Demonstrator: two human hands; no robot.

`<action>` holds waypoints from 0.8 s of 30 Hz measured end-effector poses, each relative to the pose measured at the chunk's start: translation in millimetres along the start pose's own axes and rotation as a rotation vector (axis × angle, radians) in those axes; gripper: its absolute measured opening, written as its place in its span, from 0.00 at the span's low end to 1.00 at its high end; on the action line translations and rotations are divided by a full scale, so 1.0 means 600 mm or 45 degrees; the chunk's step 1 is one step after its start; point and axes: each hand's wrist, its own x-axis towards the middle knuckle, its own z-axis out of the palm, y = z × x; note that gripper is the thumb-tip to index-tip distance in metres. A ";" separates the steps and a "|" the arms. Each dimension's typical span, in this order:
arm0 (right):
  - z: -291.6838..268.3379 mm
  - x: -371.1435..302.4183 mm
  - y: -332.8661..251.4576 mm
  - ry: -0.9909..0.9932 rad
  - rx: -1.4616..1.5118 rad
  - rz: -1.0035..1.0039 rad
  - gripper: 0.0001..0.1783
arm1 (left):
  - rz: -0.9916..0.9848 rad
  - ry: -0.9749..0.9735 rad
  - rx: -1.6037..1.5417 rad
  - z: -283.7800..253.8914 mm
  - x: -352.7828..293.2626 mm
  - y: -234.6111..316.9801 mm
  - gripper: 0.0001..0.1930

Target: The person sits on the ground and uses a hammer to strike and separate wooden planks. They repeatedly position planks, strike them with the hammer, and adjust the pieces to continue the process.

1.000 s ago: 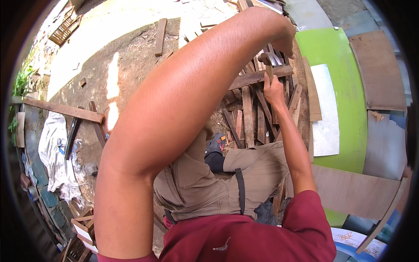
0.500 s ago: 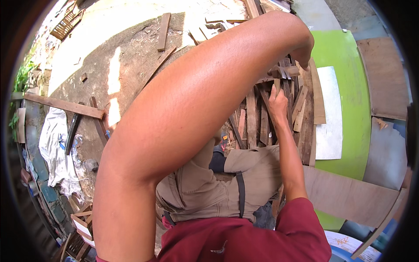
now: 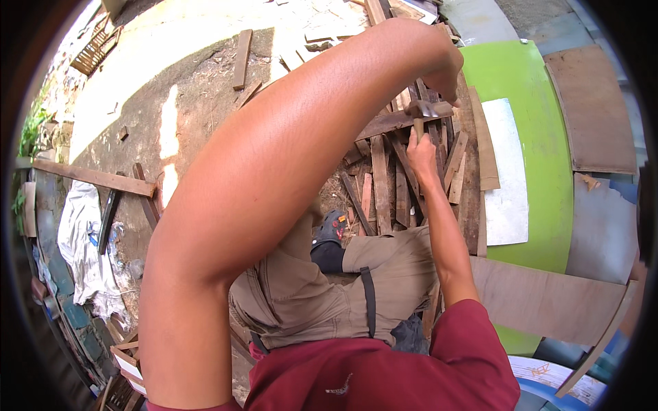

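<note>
My right hand [image 3: 422, 152] grips the wooden handle of a hammer [image 3: 420, 108], its metal head raised at the far end. Just behind and below the head lies a brown wooden plank [image 3: 388, 124], set crosswise over other timber. My left arm stretches across the middle of the picture. At its far end, my left hand [image 3: 444, 72] is bent down beside the plank's right end. Its fingers look curled, but wrist and forearm hide most of them, and whatever they hold does not show. Below the hammer spreads a pile of wood strips [image 3: 380, 181].
My shoe [image 3: 331, 226] rests beside the wood pile. To the right lie a green sheet [image 3: 548, 137], a white panel [image 3: 506, 171] and a plywood board [image 3: 548, 294]. On the left are a white cloth [image 3: 81, 240], a long board [image 3: 96, 177] and a slatted crate [image 3: 96, 49].
The view has shifted a little. Both hands and the hammer appear slightly further left, and more of the crosswise plank and of my shoe shows. The right hand has kept its grip.
</note>
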 end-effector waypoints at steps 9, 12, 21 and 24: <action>0.001 -0.001 -0.026 0.117 0.228 -0.004 0.32 | -0.077 0.005 0.013 0.004 -0.016 -0.045 0.32; 0.021 -0.001 0.026 -0.162 -0.029 0.055 0.34 | -0.035 0.109 -0.047 0.008 -0.038 -0.038 0.33; 0.040 -0.007 0.061 -0.087 0.125 0.243 0.34 | -0.015 0.092 -0.039 0.000 -0.047 -0.045 0.35; 0.025 -0.002 0.026 -0.069 0.523 0.390 0.36 | -0.087 0.032 -0.033 -0.004 -0.059 -0.056 0.36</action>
